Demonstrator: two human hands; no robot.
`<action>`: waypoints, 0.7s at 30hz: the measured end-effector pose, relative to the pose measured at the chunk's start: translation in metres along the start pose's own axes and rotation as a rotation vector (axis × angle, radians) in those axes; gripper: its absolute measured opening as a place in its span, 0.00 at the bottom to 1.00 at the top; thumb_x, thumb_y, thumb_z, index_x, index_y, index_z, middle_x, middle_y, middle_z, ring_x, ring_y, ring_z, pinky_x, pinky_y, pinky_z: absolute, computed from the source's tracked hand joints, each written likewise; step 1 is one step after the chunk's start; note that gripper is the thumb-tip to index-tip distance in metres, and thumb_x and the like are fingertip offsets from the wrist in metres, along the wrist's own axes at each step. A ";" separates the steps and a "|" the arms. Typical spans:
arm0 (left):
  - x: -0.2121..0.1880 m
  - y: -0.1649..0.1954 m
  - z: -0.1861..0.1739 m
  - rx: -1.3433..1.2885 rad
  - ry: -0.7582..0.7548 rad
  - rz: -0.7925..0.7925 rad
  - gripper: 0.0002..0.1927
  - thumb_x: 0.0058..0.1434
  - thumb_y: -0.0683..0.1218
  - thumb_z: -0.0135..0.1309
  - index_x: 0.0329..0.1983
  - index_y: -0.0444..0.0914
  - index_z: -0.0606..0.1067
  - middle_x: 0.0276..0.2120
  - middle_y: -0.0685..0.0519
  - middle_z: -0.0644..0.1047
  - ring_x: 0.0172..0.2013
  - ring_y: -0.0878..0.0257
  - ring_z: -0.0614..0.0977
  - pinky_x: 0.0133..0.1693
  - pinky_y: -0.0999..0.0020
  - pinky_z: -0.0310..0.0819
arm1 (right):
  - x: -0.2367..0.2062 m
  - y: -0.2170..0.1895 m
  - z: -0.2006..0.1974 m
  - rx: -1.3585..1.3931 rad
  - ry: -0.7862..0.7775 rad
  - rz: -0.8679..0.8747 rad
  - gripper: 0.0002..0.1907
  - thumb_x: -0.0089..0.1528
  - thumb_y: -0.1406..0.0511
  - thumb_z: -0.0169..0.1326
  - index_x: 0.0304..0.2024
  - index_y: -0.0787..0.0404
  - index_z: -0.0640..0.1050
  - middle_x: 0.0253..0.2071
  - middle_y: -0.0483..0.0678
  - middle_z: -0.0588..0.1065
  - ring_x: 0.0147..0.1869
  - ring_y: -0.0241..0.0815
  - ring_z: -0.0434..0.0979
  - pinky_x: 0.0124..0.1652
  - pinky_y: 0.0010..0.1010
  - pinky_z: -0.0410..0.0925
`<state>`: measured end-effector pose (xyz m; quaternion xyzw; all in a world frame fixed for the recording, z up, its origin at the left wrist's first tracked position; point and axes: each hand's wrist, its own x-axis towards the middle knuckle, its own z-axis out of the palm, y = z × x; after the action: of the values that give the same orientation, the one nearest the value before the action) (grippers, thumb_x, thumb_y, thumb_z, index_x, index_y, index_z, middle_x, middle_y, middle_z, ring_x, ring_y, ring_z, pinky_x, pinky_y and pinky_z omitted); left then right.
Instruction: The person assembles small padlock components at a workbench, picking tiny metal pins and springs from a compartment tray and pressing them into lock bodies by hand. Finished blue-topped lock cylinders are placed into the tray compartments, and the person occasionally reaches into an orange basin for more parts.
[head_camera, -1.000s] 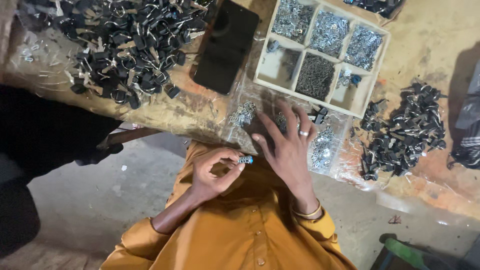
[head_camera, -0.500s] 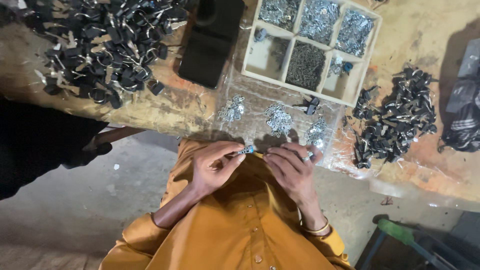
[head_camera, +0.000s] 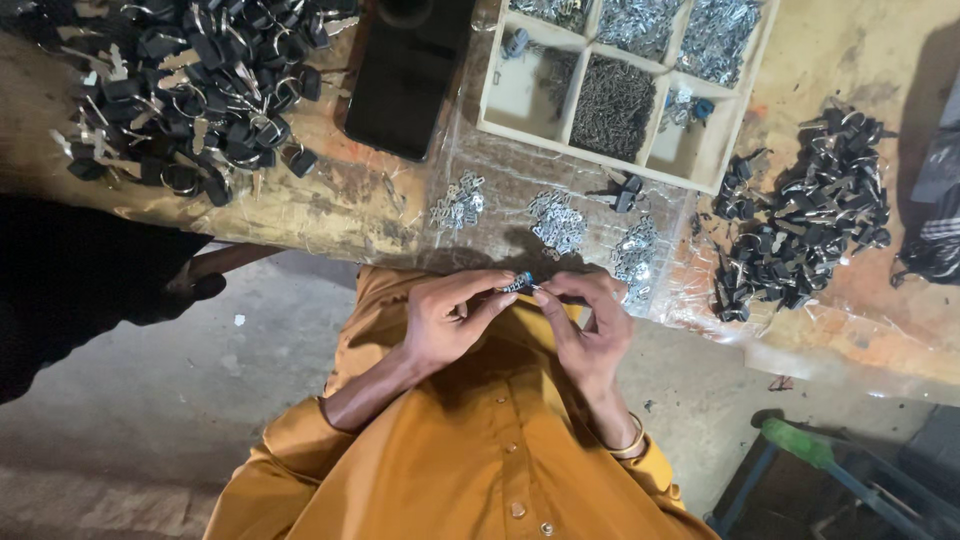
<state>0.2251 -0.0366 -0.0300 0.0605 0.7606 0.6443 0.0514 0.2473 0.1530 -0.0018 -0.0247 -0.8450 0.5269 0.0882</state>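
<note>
A: What are the two hands doing?

B: The left hand and the right hand meet at the picture's centre, just below the bench edge. Both pinch one small blue-and-silver metal part between fingertips; it sits at the twelve o'clock tip of both hands, above the orange buttoned shirt.

A: And the surface?

B: A worn wooden workbench, stained and partly covered with a clear plastic sheet. At eleven o'clock lies a big heap of black-headed keys with rings. At twelve o'clock a black flat phone lies beside a pale wooden tray with compartments, some filled with silvery metal bits, one with dark screws. Just above the hands, three small piles of shiny metal pieces rest on the plastic. At two o'clock there is a second, smaller heap of black keys.

A: The room?

B: A grey concrete floor runs under the bench. At five o'clock stands a blue metal frame with a green part. At nine o'clock a dark-clothed shape fills the edge; I cannot tell what it is.
</note>
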 end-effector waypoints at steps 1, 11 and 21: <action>0.000 -0.001 0.000 0.003 -0.008 -0.012 0.12 0.58 0.39 0.67 0.45 0.38 0.83 0.44 0.50 0.86 0.28 0.68 0.84 0.22 0.74 0.68 | 0.000 0.000 0.002 0.118 0.018 0.078 0.19 0.60 0.73 0.66 0.52 0.66 0.75 0.45 0.47 0.79 0.47 0.33 0.79 0.48 0.24 0.71; 0.001 -0.004 -0.001 0.115 -0.013 0.223 0.11 0.61 0.39 0.65 0.47 0.36 0.81 0.46 0.50 0.84 0.44 0.59 0.88 0.44 0.69 0.85 | 0.006 -0.011 -0.004 -0.296 -0.080 -0.106 0.18 0.59 0.69 0.69 0.49 0.63 0.77 0.39 0.42 0.82 0.41 0.37 0.74 0.52 0.32 0.64; 0.000 -0.005 -0.006 0.043 0.010 0.126 0.12 0.61 0.40 0.66 0.48 0.37 0.82 0.46 0.51 0.84 0.39 0.63 0.88 0.38 0.73 0.82 | 0.019 -0.016 -0.016 -0.647 -0.142 -0.268 0.18 0.57 0.61 0.70 0.50 0.52 0.85 0.57 0.47 0.71 0.61 0.51 0.65 0.59 0.45 0.55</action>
<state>0.2237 -0.0432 -0.0341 0.1059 0.7691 0.6302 0.0057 0.2327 0.1626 0.0222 0.0962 -0.9678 0.2162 0.0853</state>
